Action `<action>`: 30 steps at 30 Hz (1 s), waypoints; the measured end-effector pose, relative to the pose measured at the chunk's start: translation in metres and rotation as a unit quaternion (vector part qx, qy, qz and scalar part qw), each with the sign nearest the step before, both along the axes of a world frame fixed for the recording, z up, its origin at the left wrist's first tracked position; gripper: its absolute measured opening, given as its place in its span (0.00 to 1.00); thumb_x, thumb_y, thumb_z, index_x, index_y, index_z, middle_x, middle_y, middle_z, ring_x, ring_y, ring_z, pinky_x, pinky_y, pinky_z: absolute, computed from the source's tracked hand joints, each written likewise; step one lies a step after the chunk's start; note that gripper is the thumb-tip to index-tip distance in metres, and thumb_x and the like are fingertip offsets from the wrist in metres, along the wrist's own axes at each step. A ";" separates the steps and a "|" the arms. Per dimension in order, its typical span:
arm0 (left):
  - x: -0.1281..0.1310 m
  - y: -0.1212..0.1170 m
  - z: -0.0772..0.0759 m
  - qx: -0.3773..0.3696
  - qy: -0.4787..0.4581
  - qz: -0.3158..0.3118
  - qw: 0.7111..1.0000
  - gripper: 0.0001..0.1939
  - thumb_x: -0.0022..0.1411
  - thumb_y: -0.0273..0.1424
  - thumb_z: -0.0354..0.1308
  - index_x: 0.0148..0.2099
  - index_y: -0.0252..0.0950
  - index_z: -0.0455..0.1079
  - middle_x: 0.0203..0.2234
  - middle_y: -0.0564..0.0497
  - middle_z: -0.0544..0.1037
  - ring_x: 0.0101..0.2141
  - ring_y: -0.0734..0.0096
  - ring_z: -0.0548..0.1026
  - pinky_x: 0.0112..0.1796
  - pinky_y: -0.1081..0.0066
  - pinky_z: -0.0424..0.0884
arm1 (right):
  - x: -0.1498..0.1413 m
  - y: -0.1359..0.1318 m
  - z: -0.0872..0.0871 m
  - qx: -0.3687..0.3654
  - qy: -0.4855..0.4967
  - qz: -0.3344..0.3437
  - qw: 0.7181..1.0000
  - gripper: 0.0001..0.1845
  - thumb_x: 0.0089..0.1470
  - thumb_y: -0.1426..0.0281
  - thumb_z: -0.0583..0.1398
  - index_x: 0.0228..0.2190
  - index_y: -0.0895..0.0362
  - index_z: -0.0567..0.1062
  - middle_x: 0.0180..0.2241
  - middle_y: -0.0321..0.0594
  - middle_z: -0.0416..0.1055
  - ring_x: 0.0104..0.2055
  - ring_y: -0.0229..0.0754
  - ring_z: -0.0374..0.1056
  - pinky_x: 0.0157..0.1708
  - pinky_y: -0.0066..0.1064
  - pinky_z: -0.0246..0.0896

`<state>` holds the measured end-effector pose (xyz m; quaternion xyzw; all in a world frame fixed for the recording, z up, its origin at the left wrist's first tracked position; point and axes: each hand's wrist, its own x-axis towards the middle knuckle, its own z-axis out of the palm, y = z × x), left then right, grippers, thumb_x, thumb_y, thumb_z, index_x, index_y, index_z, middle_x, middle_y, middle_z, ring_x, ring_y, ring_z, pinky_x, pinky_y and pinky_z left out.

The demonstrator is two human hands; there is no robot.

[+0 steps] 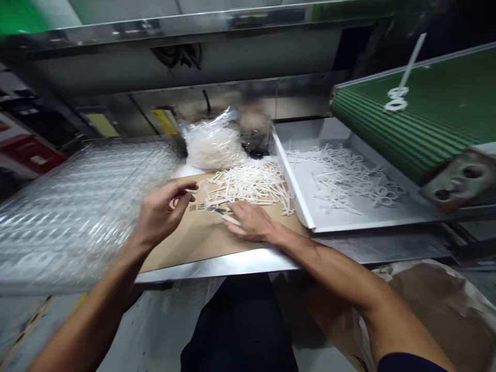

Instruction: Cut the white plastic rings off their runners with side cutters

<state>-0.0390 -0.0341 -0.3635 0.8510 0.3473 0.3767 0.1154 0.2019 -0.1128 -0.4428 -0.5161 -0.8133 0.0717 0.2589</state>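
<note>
My left hand (165, 209) hovers over the left part of a brown cardboard sheet (182, 243), its fingers curled and thumb drawn towards the index finger. Whatever lies in that pinch, if anything, is too blurred to name. My right hand (250, 221) is low over the cardboard, closed round a slim, pale stick-like tool (231, 219) with a dark end pointing left. Just beyond it spreads a heap of thin white plastic pieces (251, 181), some with small rings. A clear bag (213, 144) of similar pale pieces stands behind the heap.
At right, a white tray (304, 206) holds scattered ringed plastic pieces. Above it runs a green conveyor belt (437, 103), carrying one ringed white piece (399, 98). Clear plastic trays (70, 206) are stacked at left. The metal table edge (217, 266) lies nearest me.
</note>
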 end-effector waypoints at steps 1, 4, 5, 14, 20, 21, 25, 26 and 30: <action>-0.015 -0.001 -0.014 0.020 0.027 0.016 0.999 0.14 0.70 0.34 0.57 0.56 0.44 0.75 0.45 0.51 0.84 0.37 0.64 0.84 0.40 0.62 0.79 | 0.000 0.000 0.001 0.001 0.002 -0.008 1.000 0.18 0.68 0.59 0.57 0.50 0.59 0.72 0.45 0.51 0.77 0.44 0.50 0.72 0.44 0.38 0.67; -0.049 -0.007 -0.052 0.045 0.112 0.019 0.993 0.17 0.73 0.30 0.51 0.60 0.39 0.73 0.50 0.43 0.83 0.47 0.57 0.83 0.49 0.55 0.79 | -0.001 0.000 0.002 0.004 0.004 -0.022 1.000 0.16 0.67 0.62 0.57 0.49 0.60 0.73 0.44 0.52 0.77 0.44 0.51 0.71 0.45 0.38 0.66; -0.056 -0.010 -0.063 0.047 0.142 0.010 0.989 0.18 0.73 0.28 0.49 0.60 0.39 0.73 0.52 0.41 0.82 0.50 0.56 0.82 0.52 0.53 0.78 | -0.001 0.000 0.002 0.005 0.004 -0.025 1.000 0.16 0.67 0.63 0.57 0.50 0.60 0.73 0.44 0.52 0.77 0.43 0.51 0.71 0.45 0.39 0.66; -0.080 -0.043 -0.086 0.009 0.182 -0.088 0.979 0.21 0.71 0.23 0.51 0.62 0.42 0.72 0.57 0.45 0.80 0.62 0.57 0.73 0.62 0.50 0.72 | -0.002 0.002 -0.008 0.027 -0.010 -0.026 0.999 0.18 0.64 0.64 0.57 0.51 0.60 0.73 0.42 0.52 0.77 0.41 0.53 0.72 0.44 0.40 0.66; -0.090 -0.047 -0.088 -0.024 0.119 0.096 0.988 0.18 0.71 0.36 0.57 0.60 0.37 0.72 0.52 0.41 0.77 0.54 0.55 0.74 0.56 0.52 0.73 | -0.004 -0.001 -0.010 0.036 -0.018 -0.004 0.999 0.21 0.65 0.63 0.56 0.54 0.61 0.71 0.42 0.53 0.77 0.42 0.56 0.73 0.44 0.44 0.68; -0.089 -0.046 -0.089 -0.041 0.129 0.121 0.983 0.18 0.71 0.39 0.57 0.58 0.37 0.73 0.51 0.41 0.76 0.53 0.54 0.74 0.55 0.53 0.73 | -0.005 -0.002 -0.010 0.036 -0.020 0.002 0.999 0.21 0.65 0.63 0.56 0.54 0.62 0.71 0.42 0.53 0.77 0.43 0.56 0.73 0.45 0.44 0.68; -0.082 -0.044 -0.093 -0.086 0.133 0.127 0.979 0.15 0.73 0.40 0.54 0.50 0.37 0.76 0.45 0.44 0.76 0.48 0.59 0.74 0.52 0.58 0.72 | -0.009 -0.007 -0.007 0.036 -0.025 0.020 0.999 0.20 0.64 0.64 0.57 0.53 0.62 0.70 0.41 0.52 0.77 0.43 0.56 0.73 0.44 0.44 0.68; -0.079 -0.044 -0.093 -0.085 0.133 0.122 0.980 0.14 0.73 0.39 0.54 0.50 0.37 0.76 0.45 0.45 0.76 0.47 0.59 0.74 0.51 0.59 0.72 | -0.010 -0.008 -0.006 0.034 -0.026 0.024 0.999 0.19 0.64 0.64 0.56 0.53 0.61 0.70 0.41 0.52 0.77 0.42 0.56 0.73 0.44 0.44 0.68; -0.073 -0.045 -0.092 -0.073 0.140 0.113 0.981 0.13 0.70 0.38 0.58 0.51 0.38 0.75 0.45 0.45 0.77 0.48 0.57 0.74 0.51 0.58 0.71 | -0.013 -0.012 -0.003 0.024 -0.024 0.043 0.999 0.17 0.64 0.65 0.56 0.51 0.59 0.70 0.41 0.53 0.76 0.42 0.56 0.72 0.43 0.44 0.68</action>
